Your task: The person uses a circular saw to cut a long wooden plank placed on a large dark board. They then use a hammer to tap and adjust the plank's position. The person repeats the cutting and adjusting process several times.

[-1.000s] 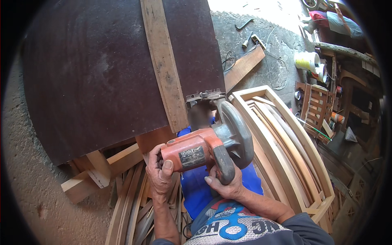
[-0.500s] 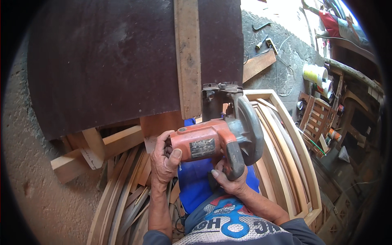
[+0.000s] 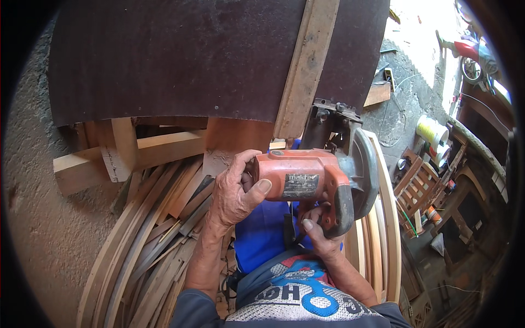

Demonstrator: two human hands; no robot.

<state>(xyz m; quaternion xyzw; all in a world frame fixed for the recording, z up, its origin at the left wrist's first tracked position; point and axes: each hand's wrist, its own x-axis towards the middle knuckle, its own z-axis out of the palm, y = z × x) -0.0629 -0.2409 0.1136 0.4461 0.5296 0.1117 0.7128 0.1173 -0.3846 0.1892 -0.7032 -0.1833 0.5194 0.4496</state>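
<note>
An orange circular saw [image 3: 299,174] with a grey blade guard [image 3: 365,169] is between my hands. My left hand [image 3: 234,191] wraps the motor's rear end, its thumb pressed on the near side. My right hand [image 3: 324,236] is closed on the dark rear handle, and the saw body covers some of its fingers. The saw's metal base [image 3: 338,109] lies at the near edge of a dark brown board [image 3: 175,60], just right of a long wooden strip [image 3: 307,65] on that board. The blade is hidden by its guard.
Timber supports [image 3: 123,147] stand under the board. Curved wood strips [image 3: 120,246] are piled at lower left, beside a rough wall [image 3: 33,180]. A pale wooden frame [image 3: 389,218] leans at my right. Beyond are buckets [image 3: 429,131], a slatted wooden piece [image 3: 418,177] and a cord on the floor.
The view has swung, so the board, strip and saw sit further right in the picture and slightly tilted. Both hands keep the same hold on the saw, still at the board's near edge.
</note>
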